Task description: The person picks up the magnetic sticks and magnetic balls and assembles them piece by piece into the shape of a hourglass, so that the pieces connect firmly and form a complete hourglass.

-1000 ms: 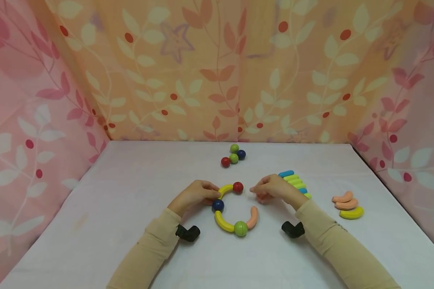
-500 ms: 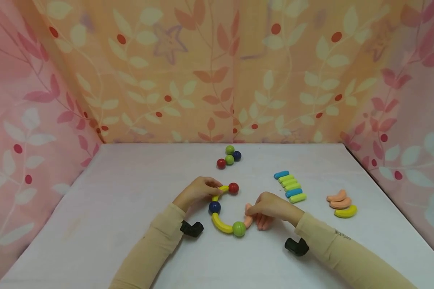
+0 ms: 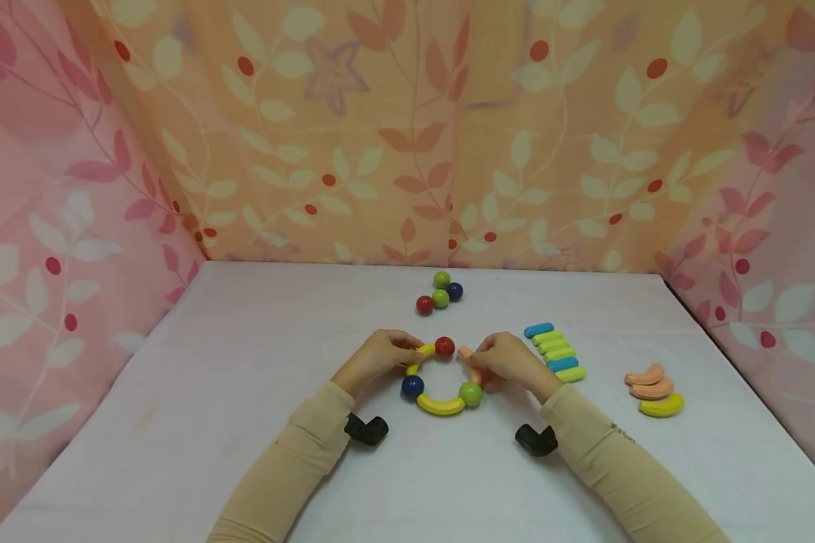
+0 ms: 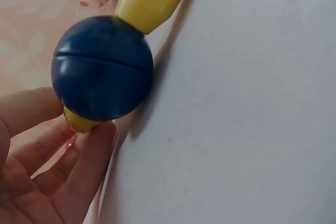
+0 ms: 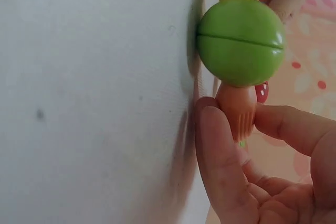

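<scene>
- Steadying, presumably, our left hand (image 3: pixel 379 354) pinches the curved yellow piece (image 3: pixel 413 369) left of the glossy red ball (image 3: pixel 444 347).
- Rightward, our right hand (image 3: pixel 509 362) pinches the curved peach piece (image 3: pixel 475 375).

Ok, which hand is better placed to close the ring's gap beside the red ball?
Likely the right hand: it pinches the peach curved piece, whose free end appears just short of the ring's red ball. The left hand holds the upper yellow curved piece on the ball's other side.
</scene>
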`<control>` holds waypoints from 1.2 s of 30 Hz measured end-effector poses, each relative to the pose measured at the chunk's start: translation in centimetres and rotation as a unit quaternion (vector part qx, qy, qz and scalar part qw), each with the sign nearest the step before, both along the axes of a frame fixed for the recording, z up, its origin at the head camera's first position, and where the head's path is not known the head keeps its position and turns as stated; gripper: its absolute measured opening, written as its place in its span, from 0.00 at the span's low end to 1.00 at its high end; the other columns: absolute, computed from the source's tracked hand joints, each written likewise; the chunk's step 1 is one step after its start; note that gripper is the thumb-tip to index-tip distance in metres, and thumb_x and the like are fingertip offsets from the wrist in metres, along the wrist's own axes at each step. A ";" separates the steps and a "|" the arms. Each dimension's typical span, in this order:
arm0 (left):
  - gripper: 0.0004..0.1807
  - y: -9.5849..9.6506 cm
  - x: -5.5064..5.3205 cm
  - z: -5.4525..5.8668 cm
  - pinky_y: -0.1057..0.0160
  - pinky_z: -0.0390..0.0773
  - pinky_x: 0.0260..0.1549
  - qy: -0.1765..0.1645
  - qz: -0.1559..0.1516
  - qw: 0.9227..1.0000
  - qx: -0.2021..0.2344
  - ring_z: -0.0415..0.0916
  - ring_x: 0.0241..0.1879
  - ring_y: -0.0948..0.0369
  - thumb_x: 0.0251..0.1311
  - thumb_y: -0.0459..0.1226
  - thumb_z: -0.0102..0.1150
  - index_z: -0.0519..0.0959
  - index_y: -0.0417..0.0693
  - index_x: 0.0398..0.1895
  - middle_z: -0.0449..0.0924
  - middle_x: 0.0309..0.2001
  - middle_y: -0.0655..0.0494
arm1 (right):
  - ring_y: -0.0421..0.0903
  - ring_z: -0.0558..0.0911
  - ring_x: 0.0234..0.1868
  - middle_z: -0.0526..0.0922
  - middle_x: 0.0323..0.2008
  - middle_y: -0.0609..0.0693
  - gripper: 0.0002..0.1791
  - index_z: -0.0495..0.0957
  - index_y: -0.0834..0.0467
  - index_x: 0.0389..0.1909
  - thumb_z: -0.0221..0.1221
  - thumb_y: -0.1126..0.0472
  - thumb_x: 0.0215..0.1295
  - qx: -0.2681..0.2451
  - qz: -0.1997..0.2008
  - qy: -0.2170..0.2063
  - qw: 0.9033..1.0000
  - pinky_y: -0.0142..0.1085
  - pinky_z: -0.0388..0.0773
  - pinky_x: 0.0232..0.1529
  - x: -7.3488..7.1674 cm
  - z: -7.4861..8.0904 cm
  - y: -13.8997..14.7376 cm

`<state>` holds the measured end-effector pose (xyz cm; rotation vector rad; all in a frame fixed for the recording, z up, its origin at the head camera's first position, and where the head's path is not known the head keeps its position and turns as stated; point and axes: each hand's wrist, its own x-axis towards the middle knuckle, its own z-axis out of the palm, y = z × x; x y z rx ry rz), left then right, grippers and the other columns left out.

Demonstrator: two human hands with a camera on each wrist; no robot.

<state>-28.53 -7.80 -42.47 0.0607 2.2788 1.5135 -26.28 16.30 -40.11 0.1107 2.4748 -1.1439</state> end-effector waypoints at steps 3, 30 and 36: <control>0.14 0.1 0.0 -0.1 0.68 0.82 0.39 0.000 0.010 1.000 0.003 0.77 0.39 0.60 0.60 0.39 0.69 0.85 0.47 0.49 0.82 0.47 0.52 | 0.44 0.79 0.25 0.81 0.30 0.54 0.14 0.78 0.63 0.43 0.63 0.57 0.65 -0.008 -0.010 0.009 1.000 0.30 0.83 0.29 -0.1 -0.2 -0.1; 0.20 -0.5 -0.4 -0.4 0.59 0.85 0.50 0.000 -0.005 0.995 0.098 0.81 0.46 0.60 0.61 0.29 0.64 0.80 0.39 0.57 0.81 0.58 0.45 | 0.45 0.81 0.44 0.82 0.55 0.60 0.22 0.79 0.64 0.58 0.63 0.59 0.65 -0.058 -0.003 0.065 0.996 0.35 0.84 0.46 -0.5 -1.0 1.0; 0.20 -0.5 -0.5 -0.7 0.59 0.85 0.49 -0.002 -0.008 0.995 0.097 0.81 0.46 0.60 0.61 0.30 0.64 0.80 0.38 0.57 0.80 0.59 0.44 | 0.48 0.81 0.49 0.83 0.55 0.58 0.24 0.79 0.62 0.58 0.66 0.56 0.63 -0.029 0.014 0.087 0.996 0.38 0.82 0.51 -0.6 -0.3 1.8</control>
